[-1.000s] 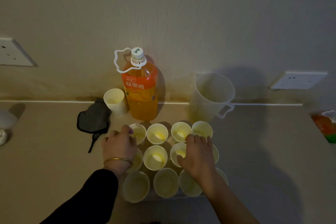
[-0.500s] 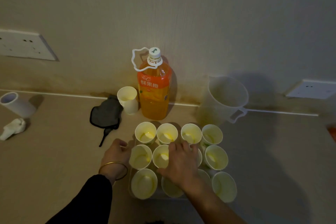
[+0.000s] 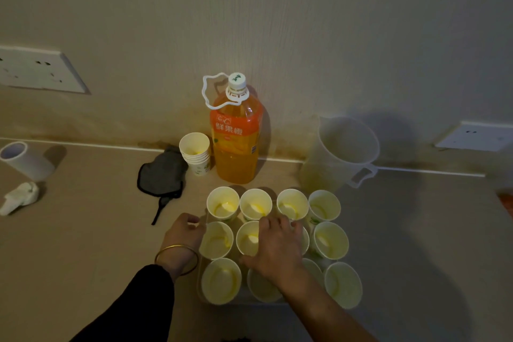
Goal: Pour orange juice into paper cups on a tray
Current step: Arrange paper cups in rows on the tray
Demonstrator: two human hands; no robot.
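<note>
**Paper cups** [image 3: 255,204]: twelve, in three rows of four on a clear tray [image 3: 199,283], mid-surface [image 3: 83,230]. Some show a pale yellow trace at the bottom; none looks filled.

**Orange juice bottle** [image 3: 236,141]: upright, capped, nearly full, at 12 o'clock from the tray, by the wall.

**Status (judged):** the pouring is almost all left to do.

**Left hand** [image 3: 183,233]: at the tray's 9 o'clock edge, fingers curled, grip apparently closed on the rim.

**Right hand** [image 3: 277,247]: palm down over the middle row, fingers bent onto cup rims. Whether its grip has a cup cannot be told.

**Also present:** spare cup stack [image 3: 195,153] at the bottle's 9 o'clock, clear jug [image 3: 344,147] at its 3 o'clock.
</note>
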